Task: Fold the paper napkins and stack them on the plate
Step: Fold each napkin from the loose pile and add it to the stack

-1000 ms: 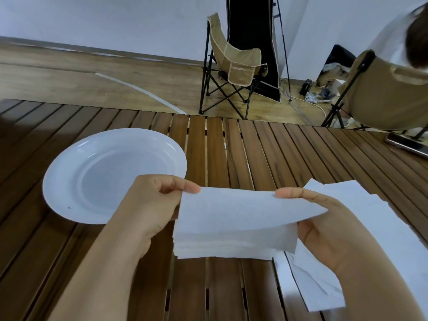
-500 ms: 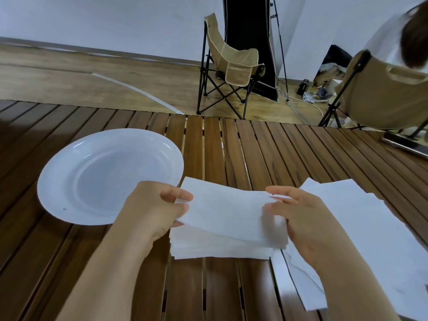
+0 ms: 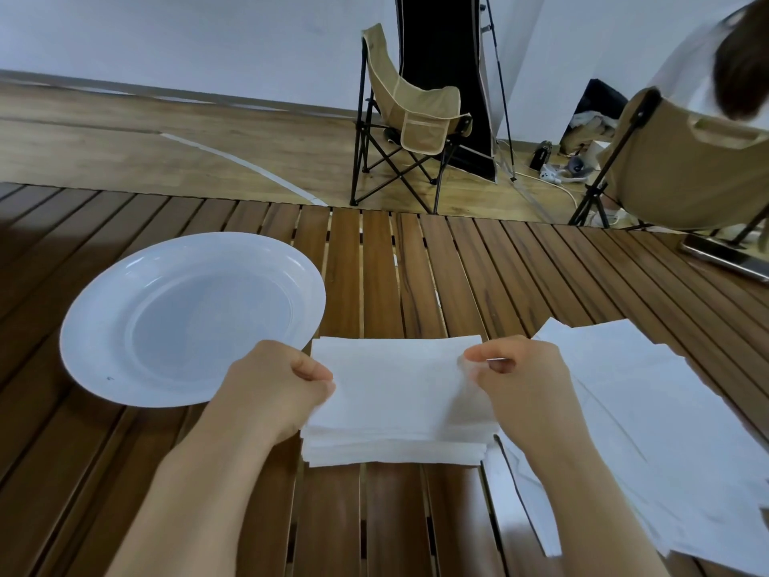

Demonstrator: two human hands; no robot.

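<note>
The stack of folded napkins lies on the slatted table, long axis running left to right, just beside the near right rim of the white plate. The left hand pinches the top napkin's left edge; the right hand pinches its right edge, fingers curled. Unfolded sheets lie spread to the right. No legible writing is visible. Bare slats extend beyond the stack to the table's far edge.

Soft even indoor light, faint shadows; wide-angle bowing at edges; slight blur near bottom right corner.
</note>
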